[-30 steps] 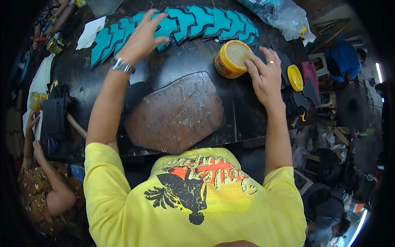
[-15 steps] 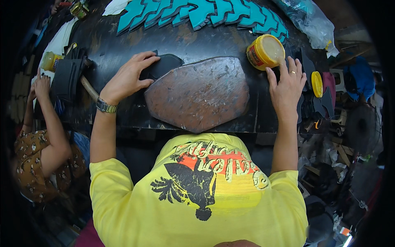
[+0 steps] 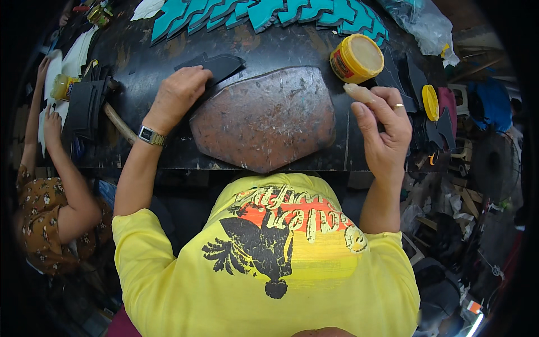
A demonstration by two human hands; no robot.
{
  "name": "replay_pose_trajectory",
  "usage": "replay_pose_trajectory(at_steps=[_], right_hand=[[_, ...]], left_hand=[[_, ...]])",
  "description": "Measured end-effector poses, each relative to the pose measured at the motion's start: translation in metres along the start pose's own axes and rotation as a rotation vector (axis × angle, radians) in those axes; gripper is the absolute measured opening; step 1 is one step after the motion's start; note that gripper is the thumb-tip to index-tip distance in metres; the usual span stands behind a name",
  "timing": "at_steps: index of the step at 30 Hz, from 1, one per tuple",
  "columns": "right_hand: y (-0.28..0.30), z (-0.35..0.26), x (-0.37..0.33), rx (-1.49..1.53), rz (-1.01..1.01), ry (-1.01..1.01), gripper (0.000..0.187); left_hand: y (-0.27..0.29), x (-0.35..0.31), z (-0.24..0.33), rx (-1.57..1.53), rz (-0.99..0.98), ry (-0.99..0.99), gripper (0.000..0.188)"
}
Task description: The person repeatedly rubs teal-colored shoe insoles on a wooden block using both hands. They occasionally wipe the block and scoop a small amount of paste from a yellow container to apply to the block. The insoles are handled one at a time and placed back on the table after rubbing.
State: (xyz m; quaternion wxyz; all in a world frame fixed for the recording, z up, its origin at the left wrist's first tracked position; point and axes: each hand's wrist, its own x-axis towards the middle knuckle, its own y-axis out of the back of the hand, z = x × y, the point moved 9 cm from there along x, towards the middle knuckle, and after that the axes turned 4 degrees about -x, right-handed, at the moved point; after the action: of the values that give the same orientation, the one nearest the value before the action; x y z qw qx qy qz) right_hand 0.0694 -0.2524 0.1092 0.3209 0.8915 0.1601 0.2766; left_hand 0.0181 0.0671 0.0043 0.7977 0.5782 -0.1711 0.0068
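Note:
My left hand [image 3: 181, 95] is closed on a flat black cut-out piece [image 3: 216, 66], its fingers curled at the piece's left end above the table. Right of it lies a worn brown board [image 3: 266, 119] with angled edges. My right hand [image 3: 386, 121] is raised beyond the board's right side, thumb and index finger apart and the other fingers bent. Pale, glossy paste [image 3: 359, 93] coats the index fingertip. Just beyond that hand stands an open yellow tub [image 3: 357, 58], filled with similar pale paste.
Overlapping teal pieces [image 3: 281, 13] line the table's far side. A stack of black pieces [image 3: 90, 106] and a wooden handle [image 3: 119, 122] lie left. More black pieces and a yellow lid [image 3: 430, 102] lie right. A co-worker's arms [image 3: 66, 154] reach in at far left.
My right hand has drawn back from the tub toward me, with paste now on its index fingertip. My left fingers have closed on the black piece, which has shifted slightly up and left.

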Motion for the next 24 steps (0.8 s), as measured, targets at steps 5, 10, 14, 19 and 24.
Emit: replay_pose_trajectory(at_steps=[5, 10, 14, 19, 24], right_hand=[[-0.036, 0.011, -0.006, 0.131, -0.071, 0.044, 0.025], [-0.041, 0.033, -0.016, 0.173, -0.009, -0.023, 0.029], [-0.049, 0.041, -0.013, 0.216, -0.012, -0.052, 0.031], [-0.073, 0.045, -0.016, 0.161, -0.124, -0.064, 0.035], [-0.068, 0.055, -0.015, 0.247, -0.011, -0.065, 0.037]], left_hand=[[0.033, 0.008, -0.010, -0.149, 0.051, 0.169, 0.031], [0.006, 0.006, -0.013, -0.061, -0.095, 0.126, 0.054], [-0.010, 0.003, -0.027, 0.002, -0.030, 0.096, 0.055], [0.011, 0.015, -0.015, -0.005, 0.117, 0.178, 0.023], [0.068, 0.012, 0.023, -0.648, 0.133, 0.297, 0.016]])
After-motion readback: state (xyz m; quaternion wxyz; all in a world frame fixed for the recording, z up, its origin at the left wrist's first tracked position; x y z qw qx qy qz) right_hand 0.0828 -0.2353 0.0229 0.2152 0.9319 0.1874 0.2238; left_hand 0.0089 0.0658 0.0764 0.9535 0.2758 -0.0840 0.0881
